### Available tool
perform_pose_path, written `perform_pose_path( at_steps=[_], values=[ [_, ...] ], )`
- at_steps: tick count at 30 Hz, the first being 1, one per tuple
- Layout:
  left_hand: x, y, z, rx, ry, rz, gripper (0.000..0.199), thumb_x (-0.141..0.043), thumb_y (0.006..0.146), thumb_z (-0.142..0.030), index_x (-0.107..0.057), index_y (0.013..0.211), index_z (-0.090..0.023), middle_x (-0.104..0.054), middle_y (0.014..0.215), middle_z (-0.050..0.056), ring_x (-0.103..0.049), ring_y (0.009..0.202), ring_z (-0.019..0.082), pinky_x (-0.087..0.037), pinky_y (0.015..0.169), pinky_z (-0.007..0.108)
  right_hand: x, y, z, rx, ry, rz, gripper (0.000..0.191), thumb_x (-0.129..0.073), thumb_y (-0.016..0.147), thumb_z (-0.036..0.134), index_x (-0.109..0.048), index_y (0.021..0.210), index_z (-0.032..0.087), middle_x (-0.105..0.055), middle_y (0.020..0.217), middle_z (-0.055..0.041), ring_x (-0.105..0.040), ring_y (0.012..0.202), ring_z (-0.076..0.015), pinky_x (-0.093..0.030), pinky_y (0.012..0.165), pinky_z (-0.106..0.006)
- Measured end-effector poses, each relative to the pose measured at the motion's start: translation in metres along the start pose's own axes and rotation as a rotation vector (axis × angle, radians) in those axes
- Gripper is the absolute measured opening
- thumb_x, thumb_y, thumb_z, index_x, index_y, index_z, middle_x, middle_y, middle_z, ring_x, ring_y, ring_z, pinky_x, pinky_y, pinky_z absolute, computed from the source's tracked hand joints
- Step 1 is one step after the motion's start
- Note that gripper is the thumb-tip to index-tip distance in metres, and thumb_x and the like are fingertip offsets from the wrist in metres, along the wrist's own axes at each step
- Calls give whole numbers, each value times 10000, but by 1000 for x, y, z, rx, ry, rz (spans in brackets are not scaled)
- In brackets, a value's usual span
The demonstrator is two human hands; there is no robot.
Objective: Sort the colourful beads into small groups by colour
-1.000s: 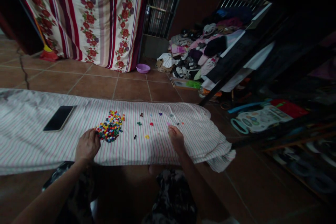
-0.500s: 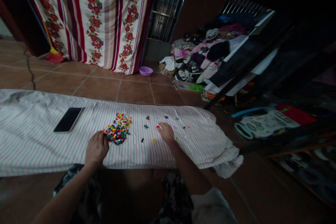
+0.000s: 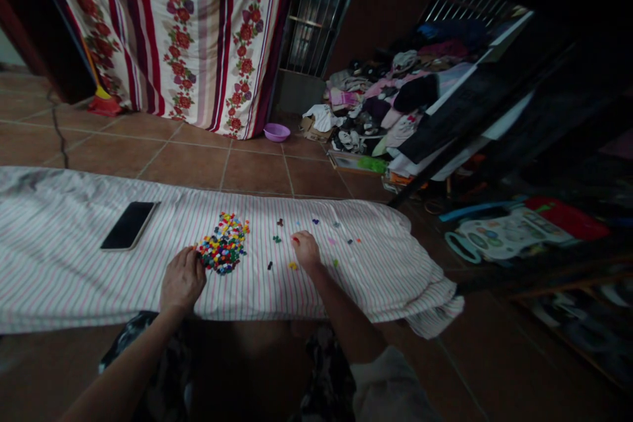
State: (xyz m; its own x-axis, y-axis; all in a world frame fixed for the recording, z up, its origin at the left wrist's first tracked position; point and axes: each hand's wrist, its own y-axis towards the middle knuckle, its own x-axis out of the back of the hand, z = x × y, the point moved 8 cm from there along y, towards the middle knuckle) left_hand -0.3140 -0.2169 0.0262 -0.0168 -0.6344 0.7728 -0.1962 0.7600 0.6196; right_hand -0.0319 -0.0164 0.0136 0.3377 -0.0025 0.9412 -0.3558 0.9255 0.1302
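A heap of tiny multicoloured pieces (image 3: 225,244), bead-sized, lies on a striped cloth (image 3: 237,300). My left hand (image 3: 184,277) rests at the heap's left edge, fingers loosely extended and touching its outer pieces. To the right, my right hand (image 3: 307,252) is low over the cloth with its fingers pinched at a small red piece (image 3: 295,239). Around it are small single-colour groups: dark green pieces (image 3: 277,239), yellow pieces (image 3: 293,266), brown pieces (image 3: 280,222), purple pieces (image 3: 315,221) and lime green pieces (image 3: 335,263). Their exact shape is too small to make out.
A black-screened phone (image 3: 129,226) lies on the cloth left of the heap. Beyond the cloth's far edge are a tiled floor (image 3: 192,157), a purple basin (image 3: 276,132) and a floral curtain (image 3: 208,39). A large clothes pile (image 3: 380,99) is at the back right.
My right hand has shifted slightly left and its fingers have drawn together around the red piece. My left hand stays beside the heap. The view has turned very slightly.
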Motion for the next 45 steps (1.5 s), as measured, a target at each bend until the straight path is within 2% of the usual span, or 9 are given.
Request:
perform_pose_path(
  at_steps=[9, 15, 20, 31, 37, 41, 45],
  values=[
    [0, 1, -1, -16, 22, 2, 205, -407, 873, -215, -526, 1014, -125, -618, 1062, 154, -571, 1021, 256, -460, 914, 383, 2, 0, 6, 70, 9, 10, 204, -498, 872, 115, -683, 910, 193, -640, 975, -52, -547, 932, -154, -384, 826, -229],
    [0, 1, -1, -1, -8, 10, 223, -401, 868, -221, -525, 1024, -120, -618, 1067, 168, -563, 1032, 266, -461, 907, 396, 0, 3, 11, 6, -57, 86, 208, -491, 888, 133, -688, 924, 189, -633, 999, -63, -542, 955, -159, -371, 811, -220],
    [-2, 0, 2, 42, -38, 25, 238, -398, 860, -232, -528, 1034, -136, -612, 1097, 165, -560, 1052, 269, -458, 913, 417, -1, 2, 11, -26, -61, 102, 214, -488, 887, 141, -682, 962, 188, -634, 1019, -65, -546, 954, -159, -373, 818, -227],
    [-2, 0, 3, 30, -57, 13, 241, -414, 847, -236, -529, 1041, -151, -617, 1083, 156, -575, 1051, 275, -465, 907, 443, 2, 8, 6, 56, 29, 79, 213, -512, 849, 101, -691, 925, 190, -671, 969, -45, -573, 948, -149, -395, 848, -227],
    [0, 1, 1, 24, -36, 27, 242, -402, 855, -235, -528, 1038, -138, -618, 1078, 164, -574, 1036, 278, -474, 888, 433, 4, 8, 8, 128, 37, 94, 240, -534, 868, 137, -683, 1049, 190, -659, 1047, -55, -559, 1005, -155, -393, 890, -238],
    [2, 2, -1, 17, -35, 22, 233, -399, 858, -226, -533, 1020, -127, -616, 1069, 173, -573, 1033, 274, -472, 902, 425, 3, 6, 9, 148, 21, 112, 205, -522, 865, 107, -689, 957, 184, -653, 1021, -50, -551, 991, -153, -383, 899, -241],
    [3, 2, -1, 20, -47, 25, 218, -398, 850, -219, -533, 1002, -139, -617, 1057, 169, -577, 1013, 276, -475, 882, 430, 6, 4, 5, 86, -20, 74, 205, -495, 867, 93, -673, 916, 182, -648, 982, -59, -550, 952, -164, -387, 867, -247]
  ],
)
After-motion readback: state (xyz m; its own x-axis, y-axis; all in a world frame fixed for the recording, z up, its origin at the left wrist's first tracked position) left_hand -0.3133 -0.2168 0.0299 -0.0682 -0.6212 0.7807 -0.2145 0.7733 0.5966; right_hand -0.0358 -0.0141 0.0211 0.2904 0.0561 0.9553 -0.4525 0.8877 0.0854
